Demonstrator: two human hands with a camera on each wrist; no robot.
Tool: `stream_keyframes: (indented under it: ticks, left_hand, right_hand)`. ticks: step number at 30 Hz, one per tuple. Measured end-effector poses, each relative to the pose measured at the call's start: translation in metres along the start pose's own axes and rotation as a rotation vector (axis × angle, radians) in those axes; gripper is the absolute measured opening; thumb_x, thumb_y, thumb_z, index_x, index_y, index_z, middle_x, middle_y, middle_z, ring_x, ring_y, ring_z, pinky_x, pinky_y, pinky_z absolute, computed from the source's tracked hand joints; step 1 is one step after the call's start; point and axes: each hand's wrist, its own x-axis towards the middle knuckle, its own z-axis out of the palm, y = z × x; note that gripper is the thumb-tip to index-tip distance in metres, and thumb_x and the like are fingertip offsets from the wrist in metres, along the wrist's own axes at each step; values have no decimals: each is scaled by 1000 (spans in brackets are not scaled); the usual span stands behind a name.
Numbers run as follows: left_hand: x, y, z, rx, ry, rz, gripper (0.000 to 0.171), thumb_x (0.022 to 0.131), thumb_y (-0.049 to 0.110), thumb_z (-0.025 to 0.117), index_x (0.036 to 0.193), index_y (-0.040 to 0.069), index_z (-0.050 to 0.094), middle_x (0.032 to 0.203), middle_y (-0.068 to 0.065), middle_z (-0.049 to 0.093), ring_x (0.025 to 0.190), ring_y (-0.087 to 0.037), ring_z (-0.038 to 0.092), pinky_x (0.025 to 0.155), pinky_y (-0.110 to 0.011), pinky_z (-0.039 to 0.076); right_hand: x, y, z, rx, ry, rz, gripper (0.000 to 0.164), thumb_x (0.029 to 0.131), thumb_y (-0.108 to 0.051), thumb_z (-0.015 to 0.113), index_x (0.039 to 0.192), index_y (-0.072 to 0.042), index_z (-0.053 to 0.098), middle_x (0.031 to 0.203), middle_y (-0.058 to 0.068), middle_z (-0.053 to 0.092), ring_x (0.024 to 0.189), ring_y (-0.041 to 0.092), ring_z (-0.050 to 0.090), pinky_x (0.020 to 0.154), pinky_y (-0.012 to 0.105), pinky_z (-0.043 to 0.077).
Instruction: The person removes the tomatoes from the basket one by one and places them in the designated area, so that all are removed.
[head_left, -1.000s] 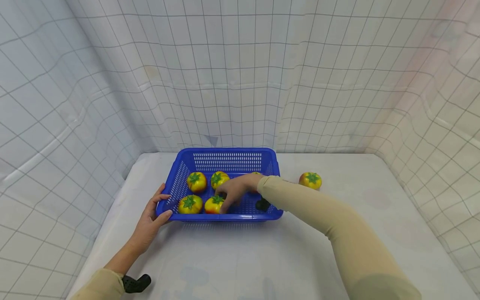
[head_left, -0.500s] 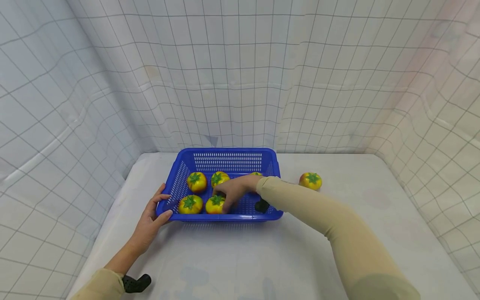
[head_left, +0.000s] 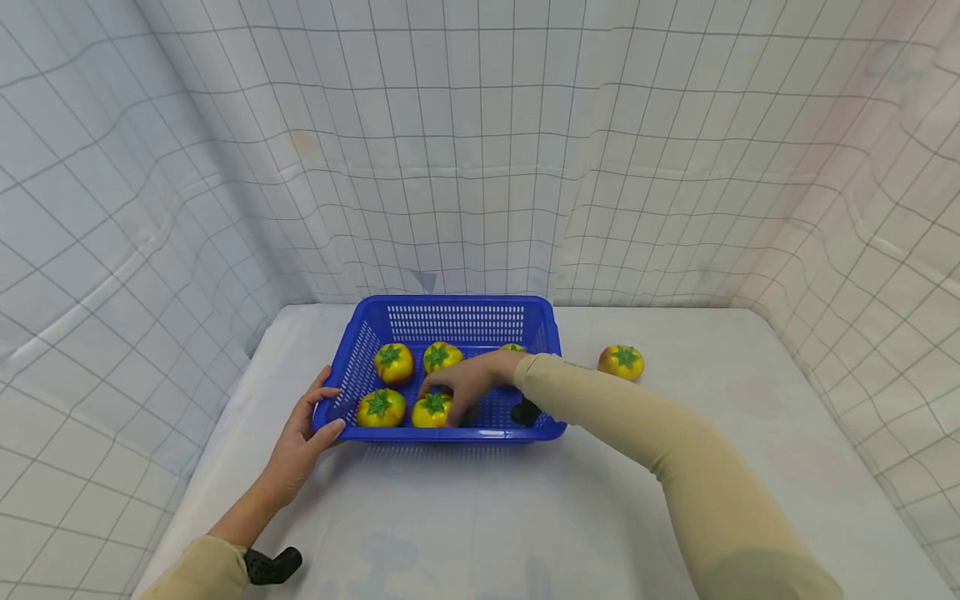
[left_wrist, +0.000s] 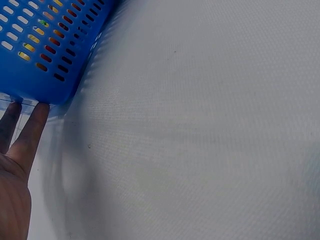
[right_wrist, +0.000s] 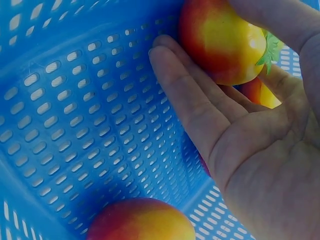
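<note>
A blue plastic basket (head_left: 472,434) with slotted walls stands on the table, with several yellow-and-red tomatoes with green tops inside. At its near left corner my left hand (head_left: 296,450) holds the rim, thumb at the front and fingers over the left side; in the left wrist view, fingertips meet the corner. My right hand (head_left: 468,385) reaches into the basket around the front-row tomato (head_left: 432,411). The right wrist view puts this tomato (right_wrist: 222,42) between the thumb and nearly straight fingers. Another tomato (head_left: 381,408) sits to its left.
Two tomatoes lie in the back row, one at left (head_left: 393,364) and one beside it (head_left: 442,357). The right forearm partly covers another tomato (head_left: 512,347). Outside the basket, one tomato (head_left: 621,361) rests on the white table (head_left: 480,517). Gridded white curtains (head_left: 465,167) enclose the table.
The fingers of my right hand have spread slightly wider around the front-row tomato, which has shifted a little to the right. My left hand and the basket have stayed in place.
</note>
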Motion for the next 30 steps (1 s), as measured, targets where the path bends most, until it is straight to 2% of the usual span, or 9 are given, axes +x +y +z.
stream_keyframes:
  ticks: [10,15,19,24,30]
  left_hand:
    - [1,1,1,-3,7,1,42,106,2,49,145,5,36,173,2,1,151,-50,1,96,-18,49]
    - [1,1,1,0,5,6,41,106,3,50,145,6,37,173,1,0,151,-50,1,96,-18,49]
    - [0,0,1,-8,1,8,41,106,3,50,145,7,37,173,2,0,151,-50,2,96,-19,49]
    - [0,0,1,-11,-1,6,41,106,3,50,144,6,37,173,2,0,151,-50,3,96,-19,50]
    - [0,-1,0,-8,0,10,41,106,2,49,145,6,37,173,2,1,152,-47,1,96,-18,49]
  right_hand:
    - [-1,0,-1,36,4,25,64,90,-10,77,146,-20,47,129,6,49,110,21,59,84,31,59]
    - [-5,-1,-3,71,13,16,64,87,-10,80,142,-24,50,130,6,49,110,21,59,84,31,59]
    - [-11,-3,-5,105,19,-3,63,86,-11,81,140,-27,52,130,5,50,111,22,58,85,31,59]
    - [-20,-3,-11,97,38,-33,65,87,-13,81,141,-31,51,134,2,47,115,22,57,87,32,58]
    - [-31,-2,-19,84,74,-93,67,88,-11,80,143,-31,49,138,3,45,120,25,55,89,33,58]
